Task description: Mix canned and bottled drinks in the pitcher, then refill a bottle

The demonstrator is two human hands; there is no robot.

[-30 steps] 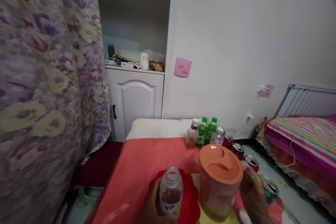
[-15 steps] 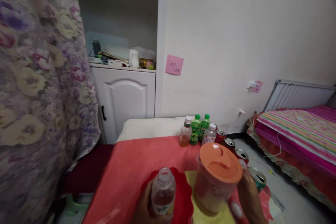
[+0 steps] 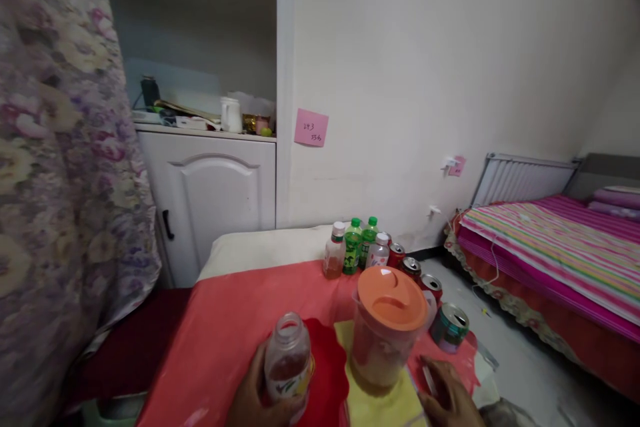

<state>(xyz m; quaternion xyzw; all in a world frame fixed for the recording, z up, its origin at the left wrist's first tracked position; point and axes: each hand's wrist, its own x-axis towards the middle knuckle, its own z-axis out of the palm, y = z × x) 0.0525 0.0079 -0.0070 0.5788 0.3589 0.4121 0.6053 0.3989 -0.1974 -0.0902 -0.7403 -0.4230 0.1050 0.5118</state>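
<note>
My left hand [image 3: 255,390] is wrapped round a clear plastic bottle [image 3: 289,363], which has an uncapped mouth and a printed label. The bottle is over the edge of a red scalloped tray [image 3: 330,367]. My right hand [image 3: 447,393] is low on the right, its fingers closed about a small white bottle cap [image 3: 429,377], partly hidden by them. Between my hands a translucent pitcher [image 3: 383,347] with an orange lid [image 3: 393,298] stands on a folded yellow cloth [image 3: 385,407]. Its handle is on the right, and neither hand touches it.
Behind the pitcher stand several drink bottles [image 3: 353,250], two with green caps. A row of cans [image 3: 411,269] runs down the right edge, with a green can [image 3: 450,327] nearest me. A bed [image 3: 540,240] is to the right, and a floral curtain [image 3: 65,147] hangs left.
My right hand has left the pitcher's handle and moved down to the white cap on the table. My left hand still holds the bottle. The view has turned to the right.
</note>
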